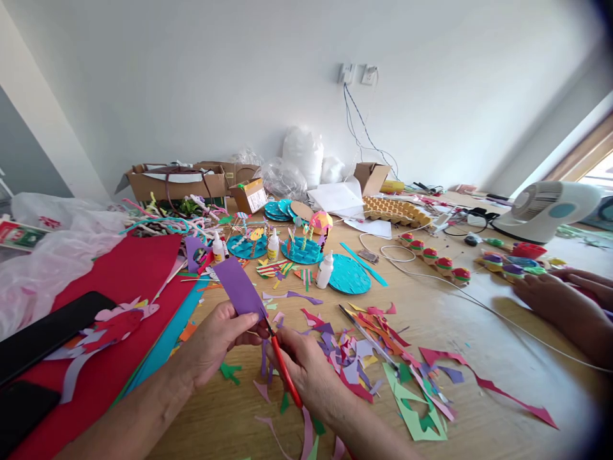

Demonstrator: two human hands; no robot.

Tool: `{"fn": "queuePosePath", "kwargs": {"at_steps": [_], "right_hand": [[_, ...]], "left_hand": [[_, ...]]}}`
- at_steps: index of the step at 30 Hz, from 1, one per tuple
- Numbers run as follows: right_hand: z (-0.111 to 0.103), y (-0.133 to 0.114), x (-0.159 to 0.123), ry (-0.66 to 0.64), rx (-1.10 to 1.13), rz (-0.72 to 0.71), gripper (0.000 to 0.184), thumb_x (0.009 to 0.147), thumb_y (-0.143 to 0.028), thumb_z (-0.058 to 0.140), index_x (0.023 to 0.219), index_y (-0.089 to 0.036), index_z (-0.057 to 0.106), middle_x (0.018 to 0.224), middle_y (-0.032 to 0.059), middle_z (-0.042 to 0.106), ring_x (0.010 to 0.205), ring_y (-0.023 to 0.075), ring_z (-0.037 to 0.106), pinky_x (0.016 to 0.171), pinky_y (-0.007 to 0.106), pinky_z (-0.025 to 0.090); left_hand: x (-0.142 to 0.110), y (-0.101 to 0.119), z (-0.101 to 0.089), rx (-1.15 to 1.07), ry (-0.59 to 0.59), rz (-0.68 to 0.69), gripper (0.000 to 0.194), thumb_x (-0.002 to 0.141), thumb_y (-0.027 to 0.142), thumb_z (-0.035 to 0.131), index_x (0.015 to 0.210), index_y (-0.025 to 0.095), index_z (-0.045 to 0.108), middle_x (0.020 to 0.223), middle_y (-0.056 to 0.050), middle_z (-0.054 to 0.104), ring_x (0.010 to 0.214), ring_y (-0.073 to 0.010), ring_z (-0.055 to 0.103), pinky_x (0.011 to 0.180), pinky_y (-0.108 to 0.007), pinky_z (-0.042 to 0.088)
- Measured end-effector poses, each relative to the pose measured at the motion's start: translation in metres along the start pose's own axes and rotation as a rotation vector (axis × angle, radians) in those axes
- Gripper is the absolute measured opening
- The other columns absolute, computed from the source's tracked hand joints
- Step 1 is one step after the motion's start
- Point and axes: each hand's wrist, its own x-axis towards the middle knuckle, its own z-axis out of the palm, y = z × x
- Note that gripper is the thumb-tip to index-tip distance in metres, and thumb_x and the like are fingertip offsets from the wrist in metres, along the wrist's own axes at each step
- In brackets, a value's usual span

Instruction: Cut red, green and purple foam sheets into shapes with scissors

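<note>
My left hand [230, 329] pinches the lower end of a strip of purple paper [238, 285] between thumb and fingers, and the strip slants up and away to the left. In my right hand [302, 358] are red-handled scissors [285, 367], gripped by the handles. Their blades meet the paper's lower right edge, close to my left fingertips. Beneath both hands the wooden table is strewn with coloured paper scraps [347, 364]. A white glue bottle [324, 271] stands beyond my hands, beside a blue painted disc [349, 275].
Red paper sheets [138, 268] lie at left, under paper fish cut-outs [117, 322] and a black phone-like object [52, 332]. Blue decorated plates [302, 250] stand behind. At right are a white fan [541, 207], a cable [483, 303] and another person's hands [560, 303].
</note>
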Motion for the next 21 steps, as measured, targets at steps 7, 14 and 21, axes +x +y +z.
{"fn": "queuePosePath", "kwargs": {"at_steps": [7,14,21], "right_hand": [[0.002,0.004,0.002,0.019,-0.032,0.035,0.031,0.085,-0.037,0.042,0.065,-0.015,0.05,0.057,-0.0034,0.038,0.054,0.0095,0.032,0.048,0.02,0.025],[0.006,0.011,0.004,0.048,-0.028,0.037,0.032,0.083,-0.035,0.045,0.057,-0.017,0.042,0.054,-0.0047,0.034,0.052,0.0083,0.03,0.045,0.02,0.023],[0.006,0.01,0.002,0.044,0.02,0.019,0.027,0.084,-0.029,0.045,0.06,-0.017,0.044,0.055,-0.0039,0.04,0.052,0.0084,0.036,0.046,0.019,0.025]], "left_hand": [[0.0,0.001,-0.002,-0.005,-0.025,-0.023,0.016,0.07,0.027,0.063,0.076,0.013,0.069,0.071,-0.005,0.071,0.071,-0.0158,0.062,0.063,-0.024,0.048],[0.0,0.006,-0.005,0.024,0.051,0.054,0.021,0.07,0.035,0.064,0.073,0.014,0.064,0.067,-0.002,0.067,0.062,-0.0145,0.06,0.054,-0.024,0.049],[-0.001,0.007,-0.002,0.083,0.076,0.02,0.025,0.065,0.038,0.065,0.065,0.014,0.06,0.055,0.0,0.062,0.05,-0.0119,0.056,0.044,-0.021,0.042]]}}
